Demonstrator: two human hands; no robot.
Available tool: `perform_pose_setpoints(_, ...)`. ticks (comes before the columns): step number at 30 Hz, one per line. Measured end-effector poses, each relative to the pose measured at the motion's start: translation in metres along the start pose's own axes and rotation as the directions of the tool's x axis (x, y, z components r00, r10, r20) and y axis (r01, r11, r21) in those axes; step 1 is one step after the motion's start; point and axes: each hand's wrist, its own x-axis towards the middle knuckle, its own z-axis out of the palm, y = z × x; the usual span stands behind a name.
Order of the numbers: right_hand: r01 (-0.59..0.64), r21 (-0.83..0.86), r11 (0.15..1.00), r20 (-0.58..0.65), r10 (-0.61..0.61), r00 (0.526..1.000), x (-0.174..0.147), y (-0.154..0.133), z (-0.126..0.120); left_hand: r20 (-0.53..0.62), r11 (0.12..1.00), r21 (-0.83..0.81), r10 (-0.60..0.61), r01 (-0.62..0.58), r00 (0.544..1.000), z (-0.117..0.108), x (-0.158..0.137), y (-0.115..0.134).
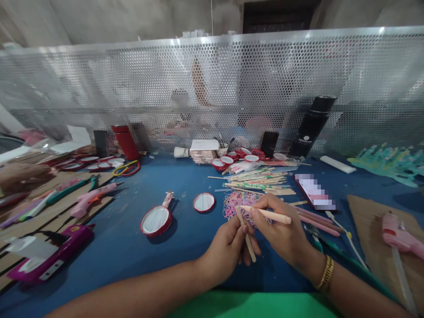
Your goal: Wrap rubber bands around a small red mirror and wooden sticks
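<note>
My left hand [225, 245] pinches a flat wooden craft stick [250, 248], which slants between thumb and fingers. In my right hand [281, 234] is a pale peach pen [275, 216], its tip at the upper end of the stick; whether it touches cannot be made out. Just beyond both hands lies a heap of thin colourful rubber bands [233, 201]. A red-rimmed round piece with a whitish face [204, 202] rests to the left. Beside it is a similar round piece [155, 221] with a small pink handle-like part attached.
Sticks in wrappers [258, 179] lie behind the bands. At right are a phone [314, 192], pliers [317, 240] and a pink glue gun [400, 236]. A purple power strip [53, 260], another glue gun [94, 198] and another person's hand [23, 176] are at left. A perforated metal screen [149, 88] stands behind.
</note>
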Motion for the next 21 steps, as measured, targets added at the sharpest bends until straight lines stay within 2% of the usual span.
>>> perform_pose_setpoints(3,-0.004,0.007,1.000,-0.010,0.004,1.000,-0.0005,-0.0004,0.0000,-0.001,1.000,-0.015,-0.003,0.003,1.000,-0.0003,0.0001,-0.0015)
perform_pose_setpoints(8,-0.006,0.034,0.999,0.048,0.004,0.999,-0.0022,0.0009,0.0012,0.005,1.000,-0.016,-0.001,0.001,1.000,-0.0002,0.0003,-0.0013)
perform_pose_setpoints(15,0.007,-0.029,1.000,-0.034,-0.008,0.999,0.0008,0.0056,-0.0039,0.007,0.999,-0.027,-0.030,0.030,1.000,0.0003,0.0007,-0.0009)
perform_pose_setpoints(21,0.094,-0.012,0.995,0.008,-0.094,0.996,0.0007,0.0059,-0.0017,0.003,0.995,-0.088,-0.052,0.052,0.999,-0.0018,-0.0002,0.0003)
